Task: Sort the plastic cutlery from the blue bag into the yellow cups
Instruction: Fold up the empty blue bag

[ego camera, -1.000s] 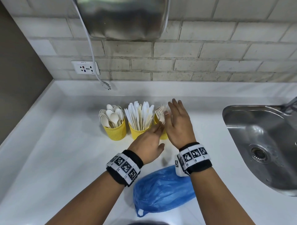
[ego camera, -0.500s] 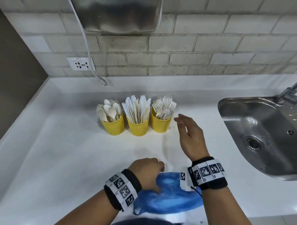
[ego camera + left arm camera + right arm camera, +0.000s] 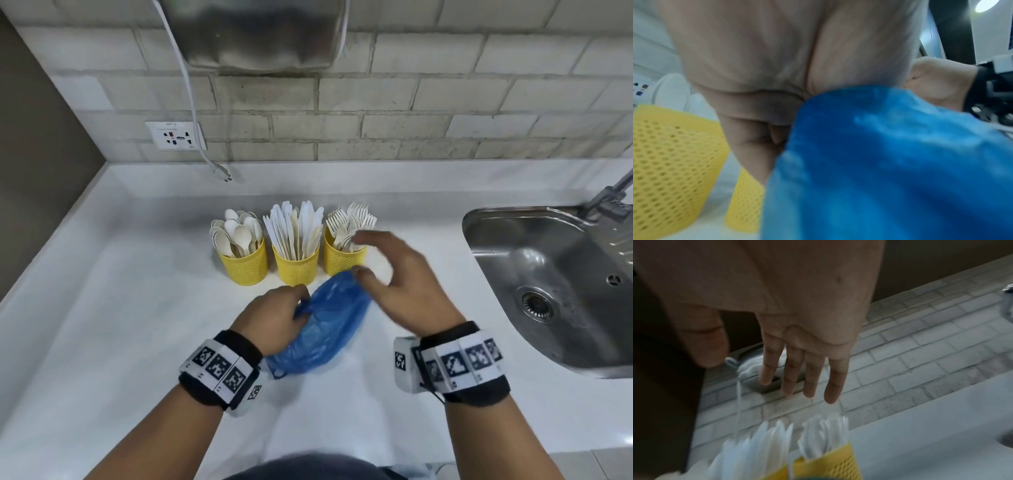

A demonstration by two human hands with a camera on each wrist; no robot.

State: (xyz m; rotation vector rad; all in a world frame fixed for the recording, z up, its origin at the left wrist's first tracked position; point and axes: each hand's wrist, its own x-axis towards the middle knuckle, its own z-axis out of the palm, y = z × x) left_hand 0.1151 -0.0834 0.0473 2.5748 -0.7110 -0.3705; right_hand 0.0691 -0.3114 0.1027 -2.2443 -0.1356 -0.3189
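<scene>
Three yellow mesh cups stand in a row: the spoon cup (image 3: 244,263), the knife cup (image 3: 296,265) and the fork cup (image 3: 343,260). In front of them the crumpled blue bag (image 3: 329,325) is raised toward the cups. My left hand (image 3: 301,308) grips its left edge with curled fingers, and the left wrist view shows the blue bag (image 3: 890,162) bunched against the left hand (image 3: 766,81). My right hand (image 3: 363,255) hovers open over the bag's far end, beside the fork cup (image 3: 830,464), fingers (image 3: 797,369) straight. Whether its thumb touches the bag is unclear.
A steel sink (image 3: 548,284) with a tap (image 3: 609,198) lies to the right. On the brick wall are a socket (image 3: 176,135), a hanging white cable (image 3: 191,102) with its plug (image 3: 222,173), and a metal appliance (image 3: 267,34). A dark wall (image 3: 34,171) bounds the white counter (image 3: 120,325) on the left.
Both hands drew back from the fork cup. My left hand took hold of the bag and carried it toward the cups; my right hand swung over the bag's far end.
</scene>
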